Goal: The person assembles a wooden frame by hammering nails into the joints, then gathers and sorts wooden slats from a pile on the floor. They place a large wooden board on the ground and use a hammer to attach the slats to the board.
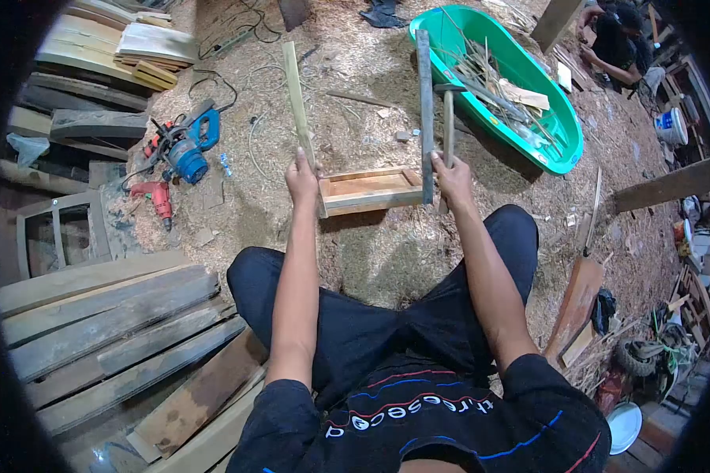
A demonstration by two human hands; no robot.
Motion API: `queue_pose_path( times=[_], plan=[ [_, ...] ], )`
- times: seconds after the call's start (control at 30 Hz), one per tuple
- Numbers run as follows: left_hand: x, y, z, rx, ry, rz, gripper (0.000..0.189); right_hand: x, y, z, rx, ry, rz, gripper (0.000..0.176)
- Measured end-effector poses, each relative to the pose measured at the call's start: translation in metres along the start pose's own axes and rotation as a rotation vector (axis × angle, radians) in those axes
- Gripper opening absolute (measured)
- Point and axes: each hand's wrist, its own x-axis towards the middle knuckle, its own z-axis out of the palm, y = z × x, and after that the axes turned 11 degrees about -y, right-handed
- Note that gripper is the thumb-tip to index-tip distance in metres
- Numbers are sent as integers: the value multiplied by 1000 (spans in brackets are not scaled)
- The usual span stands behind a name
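Note:
A wooden frame [371,191] with a panel inside stands between my hands, with a long upright strip at each side. My left hand [301,180] is closed round the lower part of the pale left strip [295,94]. On the other side my right hand [453,183] grips the grey right strip [425,102] near its lower end. A hammer [449,126] is also in my right hand, its handle beside the grey strip and its head pointing away from me.
Beyond my right hand lies a green tub [564,130] of wood scraps. A blue power tool [189,162] and red drill [161,201] lie left. Stacked planks [110,307] fill the lower left. Another person [619,47] crouches at the top right.

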Motion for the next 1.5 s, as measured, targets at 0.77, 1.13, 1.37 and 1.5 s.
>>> queue_pose_path(
  times=[0.77, 1.13, 1.37, 1.5],
  plan=[
    [-17, -33, -27, 332, 7, -1, 37, 13, 23, 26, -191, 81, -2, 42],
    [-7, -72, -12, 101, 1, 183, 47, 4, 32, 21, -1, -93, 271, 44],
    [-31, -17, -19, 296, -338, 188, 29, 20, 29, 11, 302, -193, 323, 43],
    [-35, 10, -25, 202, -317, 196, 25, 30, 8, -2, 506, -294, 255, 45]
  ],
)
